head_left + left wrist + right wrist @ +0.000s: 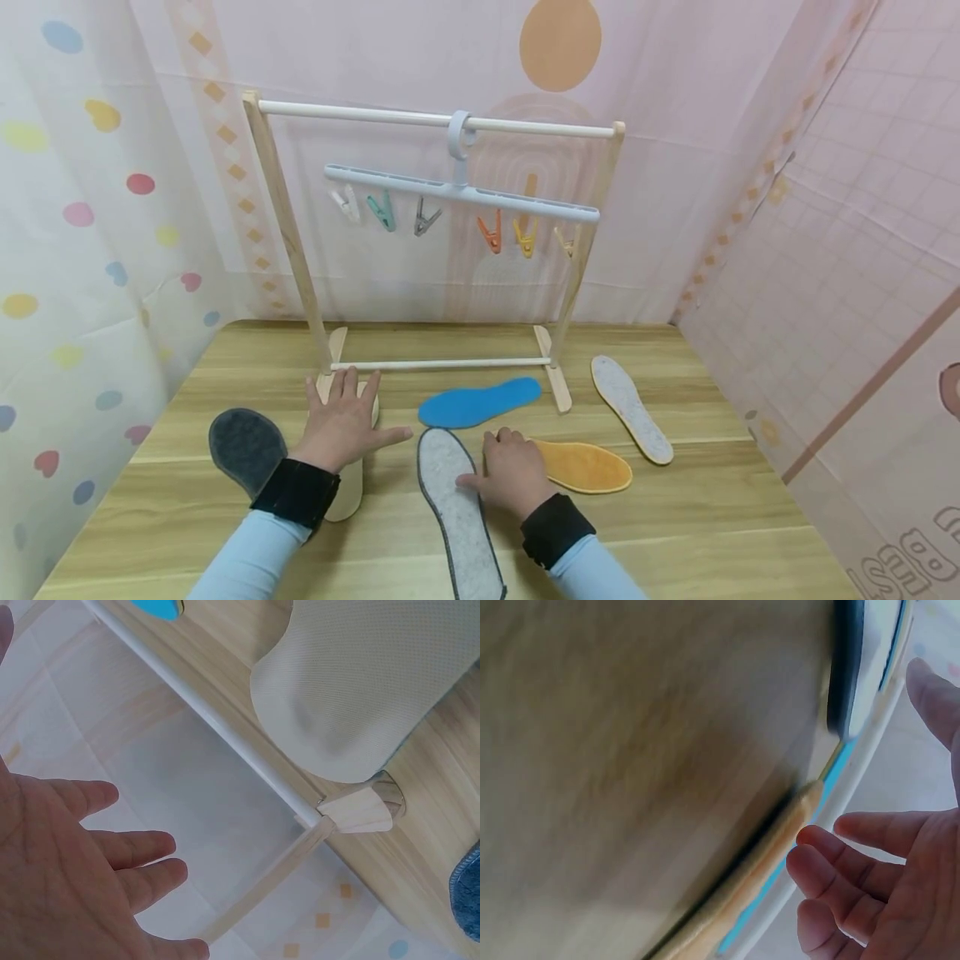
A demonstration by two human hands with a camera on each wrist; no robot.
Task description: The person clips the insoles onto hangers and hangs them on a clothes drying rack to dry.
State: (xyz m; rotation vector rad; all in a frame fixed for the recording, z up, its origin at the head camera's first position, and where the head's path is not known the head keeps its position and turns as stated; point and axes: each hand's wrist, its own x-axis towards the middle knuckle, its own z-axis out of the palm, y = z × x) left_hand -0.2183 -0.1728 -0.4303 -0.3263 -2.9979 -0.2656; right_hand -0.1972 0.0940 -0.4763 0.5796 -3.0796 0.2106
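My left hand (pixel 341 425) is spread, thumb out to the right, above a cream insole (pixel 348 493) that it partly covers. In the left wrist view nothing lies between its fingers, and the cream insole (pixel 352 690) shows its textured face. My right hand (pixel 513 468) hovers between a light grey insole (pixel 453 500) with a dark edge and an orange insole (pixel 585 467), overlapping the left end of the orange one. Its fingers bend loosely around nothing in the right wrist view, close to the orange insole's edge (pixel 757 870).
A dark grey insole (pixel 247 446) lies left, a blue insole (pixel 480 403) behind the hands, a pale speckled insole (pixel 632 408) right. At the back stands a wooden rack (pixel 288 217) with a light blue hanger (pixel 525 200) carrying several coloured clips (pixel 491 233).
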